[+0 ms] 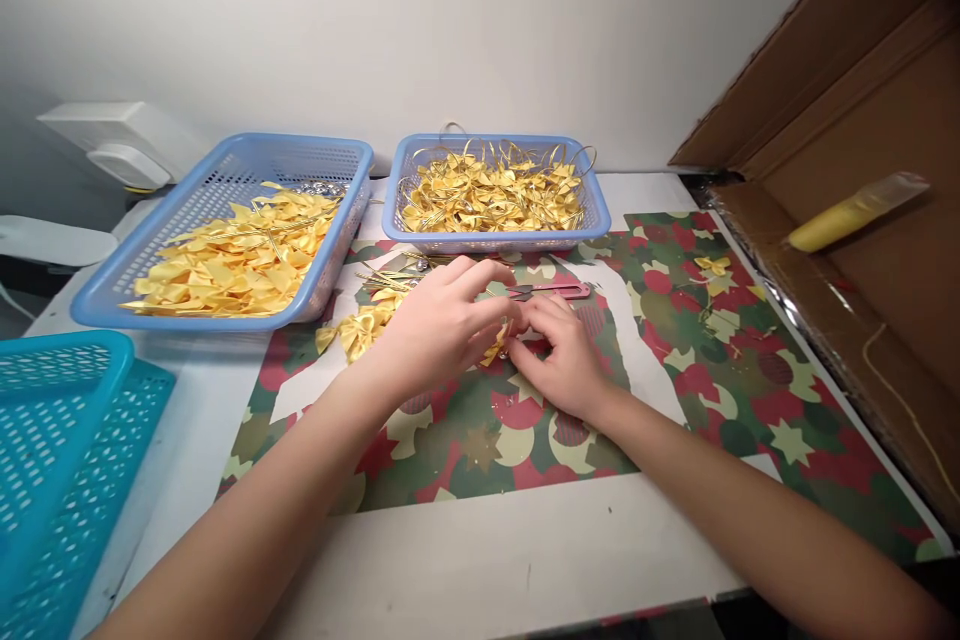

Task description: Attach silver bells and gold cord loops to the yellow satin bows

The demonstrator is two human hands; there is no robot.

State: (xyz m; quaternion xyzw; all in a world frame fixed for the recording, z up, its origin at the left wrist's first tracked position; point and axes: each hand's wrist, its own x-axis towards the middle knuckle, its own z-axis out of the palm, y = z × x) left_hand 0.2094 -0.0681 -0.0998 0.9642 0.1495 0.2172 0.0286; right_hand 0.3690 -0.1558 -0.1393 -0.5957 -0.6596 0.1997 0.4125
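Observation:
Over the middle of the patterned mat, my left hand (450,320) and my right hand (561,355) meet with bent fingers. Between them is a small yellow ribbon bow (493,350), partly covered by my left fingers, with a tiny shiny bit at its lower edge. Both hands pinch at it; the fingertips are partly hidden. Just beyond my right hand lies a pair of pink thread snips (570,290). To the left of my left hand, more yellow bows (360,330) lie in a pile, with gold ties (382,278) and silvery beads or bells behind them.
A blue basket (225,320) of yellow bows stands at the left; another blue basket (495,242) at the back holds bows with gold cords. Teal baskets (112,440) are at the near left. One loose bow (712,265) lies right on the mat (480,460), beside a cardboard wall (862,120).

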